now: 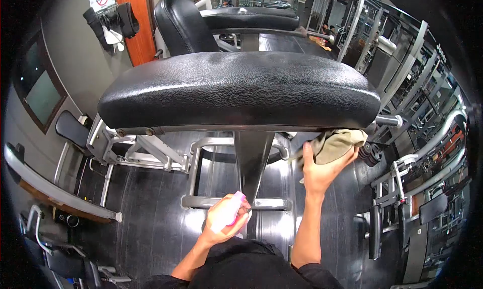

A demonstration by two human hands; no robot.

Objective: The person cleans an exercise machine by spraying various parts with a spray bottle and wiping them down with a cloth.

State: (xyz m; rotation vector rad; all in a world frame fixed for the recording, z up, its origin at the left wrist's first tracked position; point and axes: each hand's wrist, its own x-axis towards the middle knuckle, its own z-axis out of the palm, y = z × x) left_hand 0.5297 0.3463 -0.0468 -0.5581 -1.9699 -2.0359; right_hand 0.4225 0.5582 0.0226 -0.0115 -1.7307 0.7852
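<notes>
A wide black padded cushion (241, 90) on a metal post (251, 160) spans the middle of the view. My right hand (324, 170) holds a crumpled olive-beige cloth (334, 147) against the underside of the cushion's right end. Low in the centre, in front of the post, my left hand (226, 218) is wrapped round a small bottle (229, 211) with a pink top. Glare washes out part of the bottle.
A second black bench (251, 19) stands behind the cushion. Gym machines line both sides, with a curved machine arm (65, 193) at the left. Weight plates (371, 154) lie beyond my right hand. Black flooring (146, 198) runs underneath. Distant people sit at the back.
</notes>
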